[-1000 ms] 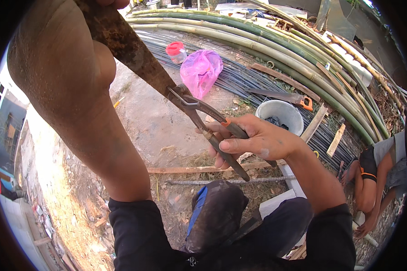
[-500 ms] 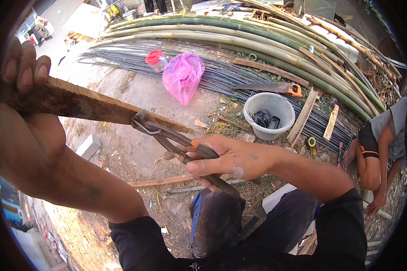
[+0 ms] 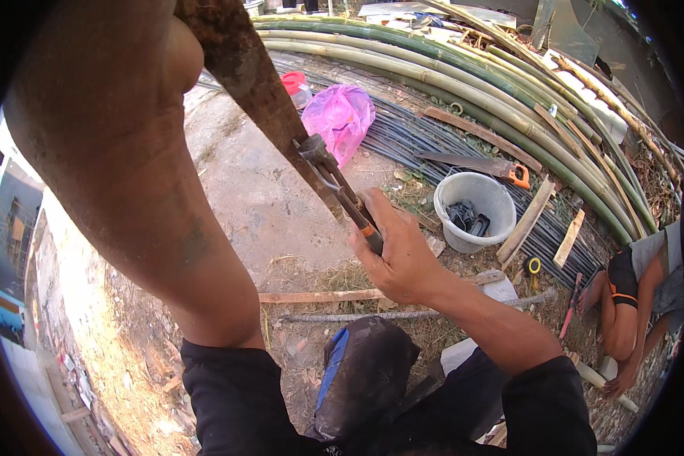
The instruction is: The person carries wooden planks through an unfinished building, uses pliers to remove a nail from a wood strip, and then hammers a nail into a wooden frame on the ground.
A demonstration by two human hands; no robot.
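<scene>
A length of dark, stained wooden plank (image 3: 254, 83) slants down from the top edge toward the middle. Its upper end is held by my left hand (image 3: 176, 55), whose fingers are out of sight past the plank and the picture's rim. My right hand (image 3: 403, 254) is closed round the handles of a pair of pincers (image 3: 334, 175) with dark and orange grips. The pincers' head lies against the plank near its lower end; I cannot make out what is between the jaws. Below is my bent knee (image 3: 368, 365).
A whitish bucket (image 3: 473, 242) with dark items stands right of the pincers. Beyond lie a handsaw (image 3: 475, 162), a pink plastic bag (image 3: 340, 118), dark rods (image 3: 403, 137) and long bamboo poles (image 3: 433, 72). At right, another person (image 3: 631, 296) crouches by a yellow tape measure (image 3: 533, 266).
The plank has swung from nearly level to steep, its held end rising as my left arm lifted. My right hand and the pincers have moved up and to the right, turning with it.
</scene>
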